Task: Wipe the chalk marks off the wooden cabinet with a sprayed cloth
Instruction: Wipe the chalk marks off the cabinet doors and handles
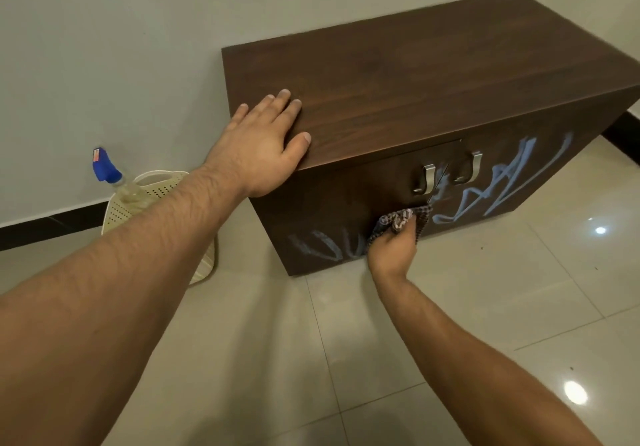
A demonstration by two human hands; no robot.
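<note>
Cabinet: the wooden cabinet (pixel 433 75) stands on the tiled floor (pixel 381 359) against a pale wall (pixel 104 47); its top and its front with two doors are in view.
Chalk marks, left door: pale loops (pixel 322 246) low on the left door, near the bottom edge, unwiped.
Chalk marks, right door: a larger tangle of pale strokes (pixel 498 186) across the right door, running toward the door seam, also unwiped.
Handles: two metal handles (pixel 446 175) sit either side of the seam, above the cloth.
Left hand: the left hand (pixel 263 144) lies flat on the cabinet top at its front left corner, fingers straight and spread, holding nothing. Judged purpose: to brace the body and steady the cabinet while the other arm scrubs low down.
Right hand: the right hand (pixel 393 246) is curled round a bunched checked cloth (pixel 403 220), pressing it against the front low at the seam between the two sets of marks.
Cloth condition: whether it is damp cannot be told.
Step in hand: wiping of the front, judged at an early stage, since both doors carry plain chalk.
Spray bottle: a bottle with a blue trigger head (pixel 105 168) stands by the wall left of the cabinet, well apart from both hands, beside or within a cream perforated basket (pixel 152 199); which, cannot be told.
Risk: a bunched cloth may smear chalk rather than lift it.
</note>
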